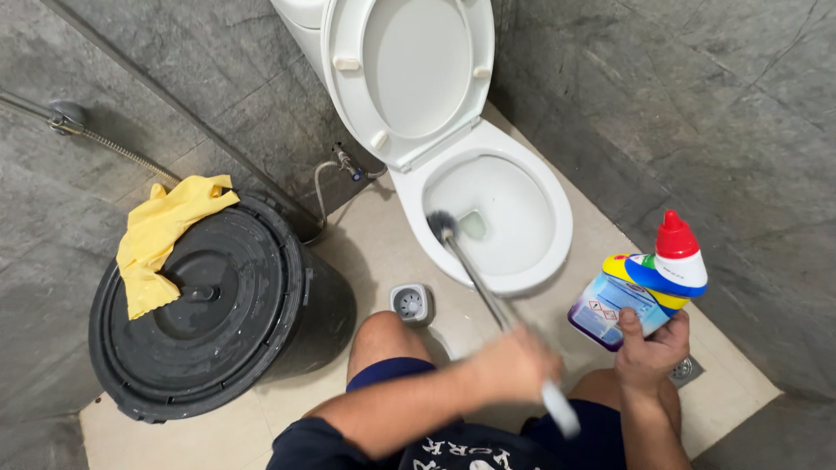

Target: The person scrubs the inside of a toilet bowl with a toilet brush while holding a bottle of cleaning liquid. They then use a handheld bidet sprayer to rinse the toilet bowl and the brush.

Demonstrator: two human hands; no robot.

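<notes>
Your left hand (514, 365) grips a brush (444, 226) in the toilet (557, 235); your right hand (649, 352) holds a bottle (640, 292). A black bin (252, 305) with a yellow cloth (161, 239) stands left.

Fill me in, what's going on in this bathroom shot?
A person is crouched in front of a white toilet with its seat and lid raised. The left hand grips a toilet brush, blurred with motion, whose bristle head is inside the bowl. The right hand holds a cleaner bottle with a red cap, upright, beside the bowl. The brush holder sits on the floor by the toilet's base. A yellow cloth is draped over a black lidded bin to the left.
</notes>
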